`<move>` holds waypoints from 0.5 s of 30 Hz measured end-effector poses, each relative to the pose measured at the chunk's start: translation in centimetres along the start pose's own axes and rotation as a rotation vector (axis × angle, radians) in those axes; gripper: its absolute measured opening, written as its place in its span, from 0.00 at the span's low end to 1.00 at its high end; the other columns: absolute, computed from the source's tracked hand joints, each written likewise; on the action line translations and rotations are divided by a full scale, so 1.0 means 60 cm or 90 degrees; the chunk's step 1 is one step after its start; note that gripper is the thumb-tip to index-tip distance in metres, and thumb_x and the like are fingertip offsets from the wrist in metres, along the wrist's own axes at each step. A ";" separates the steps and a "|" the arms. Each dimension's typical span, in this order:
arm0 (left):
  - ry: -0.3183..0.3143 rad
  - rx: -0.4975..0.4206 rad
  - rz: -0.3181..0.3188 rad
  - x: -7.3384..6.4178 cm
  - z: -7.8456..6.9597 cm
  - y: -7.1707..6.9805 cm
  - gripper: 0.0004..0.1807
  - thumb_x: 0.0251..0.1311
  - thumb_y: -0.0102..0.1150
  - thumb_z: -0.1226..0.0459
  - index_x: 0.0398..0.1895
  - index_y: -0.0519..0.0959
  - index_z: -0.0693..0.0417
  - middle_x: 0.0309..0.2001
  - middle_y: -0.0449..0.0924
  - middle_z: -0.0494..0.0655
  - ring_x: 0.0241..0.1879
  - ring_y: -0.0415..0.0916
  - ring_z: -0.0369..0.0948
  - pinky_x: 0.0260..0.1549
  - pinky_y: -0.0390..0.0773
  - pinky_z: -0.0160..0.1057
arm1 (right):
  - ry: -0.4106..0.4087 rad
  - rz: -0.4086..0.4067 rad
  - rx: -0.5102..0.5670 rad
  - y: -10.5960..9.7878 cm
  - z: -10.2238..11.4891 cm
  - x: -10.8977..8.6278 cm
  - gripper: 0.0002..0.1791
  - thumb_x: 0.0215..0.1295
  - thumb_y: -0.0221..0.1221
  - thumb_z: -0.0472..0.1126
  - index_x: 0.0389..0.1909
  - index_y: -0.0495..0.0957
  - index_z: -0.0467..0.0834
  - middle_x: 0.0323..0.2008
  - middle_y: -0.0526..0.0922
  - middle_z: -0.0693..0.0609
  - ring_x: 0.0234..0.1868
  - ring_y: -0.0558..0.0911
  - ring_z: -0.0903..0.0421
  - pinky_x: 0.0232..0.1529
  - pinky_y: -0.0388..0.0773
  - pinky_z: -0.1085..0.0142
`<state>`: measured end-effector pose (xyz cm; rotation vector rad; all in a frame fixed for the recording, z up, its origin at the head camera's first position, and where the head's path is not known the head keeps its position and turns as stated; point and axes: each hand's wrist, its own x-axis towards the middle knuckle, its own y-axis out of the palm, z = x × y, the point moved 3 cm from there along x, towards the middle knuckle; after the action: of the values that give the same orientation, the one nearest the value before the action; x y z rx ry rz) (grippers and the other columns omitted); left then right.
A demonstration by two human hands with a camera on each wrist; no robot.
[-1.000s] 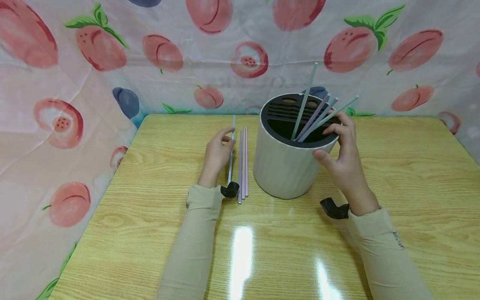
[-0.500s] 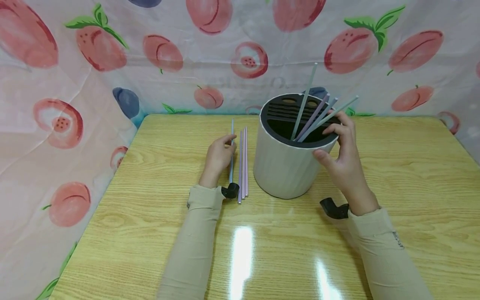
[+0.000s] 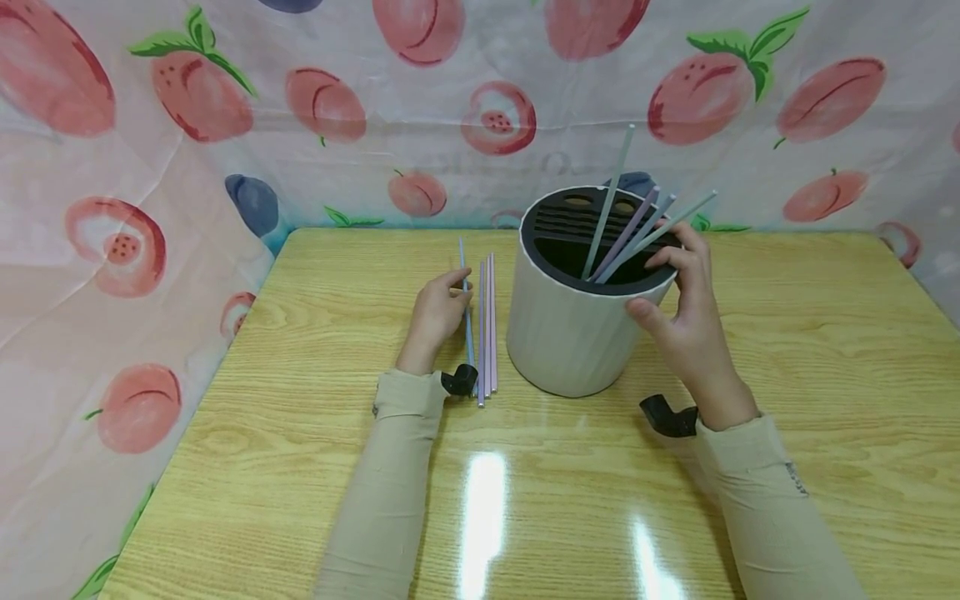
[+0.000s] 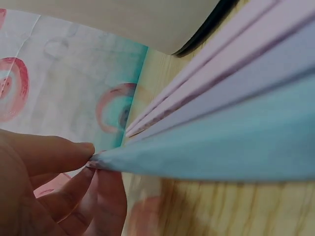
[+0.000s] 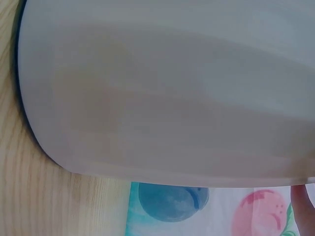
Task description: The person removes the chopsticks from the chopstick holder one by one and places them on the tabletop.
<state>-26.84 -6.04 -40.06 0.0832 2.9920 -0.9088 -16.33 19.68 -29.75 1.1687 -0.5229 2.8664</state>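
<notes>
In the head view my left hand [image 3: 440, 308] pinches a thin light-blue stick [image 3: 469, 337] between thumb and fingers. That stick lies close beside several lilac and pink sticks [image 3: 487, 333], side by side on the table. The left wrist view shows the fingertips at the far end of the blue stick [image 4: 221, 132]. My right hand [image 3: 686, 317] grips the rim of a round white utensil holder [image 3: 573, 342], thumb outside at the front, fingers over the edge. Several green, purple and blue sticks [image 3: 618, 242] lean in its large opening; their lower ends are hidden.
The holder's black top [image 3: 570, 218] has narrow slots and oval holes at the back. A wood-grain table [image 3: 300, 467] carries everything. Behind it and at the left hangs a fruit-print cloth [image 3: 330, 175]. A black wrist mount [image 3: 460, 380] covers part of the blue stick's near end.
My left hand has drawn the blue stick slightly toward me, and the stick's near end has swung right against the lilac stick. The right hand and the holder have stayed still.
</notes>
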 end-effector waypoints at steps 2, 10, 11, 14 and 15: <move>0.000 0.007 0.008 -0.001 0.002 0.001 0.22 0.62 0.49 0.67 0.60 0.67 0.52 0.48 0.74 0.47 0.37 0.74 0.38 0.28 0.73 0.33 | 0.003 0.000 0.001 0.001 0.001 -0.002 0.40 0.54 0.56 0.61 0.42 0.60 0.26 0.60 0.51 0.33 0.62 0.52 0.53 0.60 0.51 0.64; 0.004 0.062 0.082 -0.005 0.004 0.011 0.23 0.59 0.51 0.66 0.60 0.67 0.52 0.48 0.72 0.50 0.35 0.73 0.41 0.39 0.72 0.37 | -0.001 -0.006 -0.003 0.004 0.005 -0.006 0.39 0.54 0.55 0.61 0.42 0.60 0.26 0.60 0.51 0.34 0.62 0.53 0.52 0.59 0.51 0.64; 0.010 0.072 0.085 -0.006 0.003 0.012 0.24 0.59 0.51 0.66 0.60 0.67 0.53 0.49 0.72 0.50 0.37 0.72 0.41 0.41 0.71 0.37 | -0.002 -0.006 -0.005 0.004 0.005 -0.006 0.40 0.54 0.55 0.61 0.42 0.60 0.26 0.60 0.51 0.34 0.62 0.53 0.52 0.59 0.51 0.64; 0.023 0.100 0.087 -0.007 0.001 0.013 0.24 0.57 0.52 0.67 0.60 0.68 0.54 0.48 0.71 0.52 0.40 0.68 0.43 0.43 0.69 0.38 | 0.000 -0.007 -0.004 0.005 0.006 -0.008 0.39 0.54 0.56 0.61 0.42 0.60 0.26 0.60 0.51 0.34 0.62 0.52 0.52 0.60 0.51 0.64; 0.026 0.106 0.087 -0.008 0.000 0.013 0.24 0.57 0.52 0.67 0.60 0.68 0.54 0.47 0.71 0.53 0.40 0.67 0.44 0.42 0.69 0.39 | 0.000 -0.007 -0.005 0.006 0.007 -0.009 0.39 0.54 0.56 0.61 0.42 0.60 0.26 0.60 0.51 0.34 0.62 0.52 0.52 0.60 0.51 0.64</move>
<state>-26.29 -5.44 -40.47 0.3063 2.8963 -1.1501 -15.72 19.28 -29.93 1.1664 -0.5248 2.8532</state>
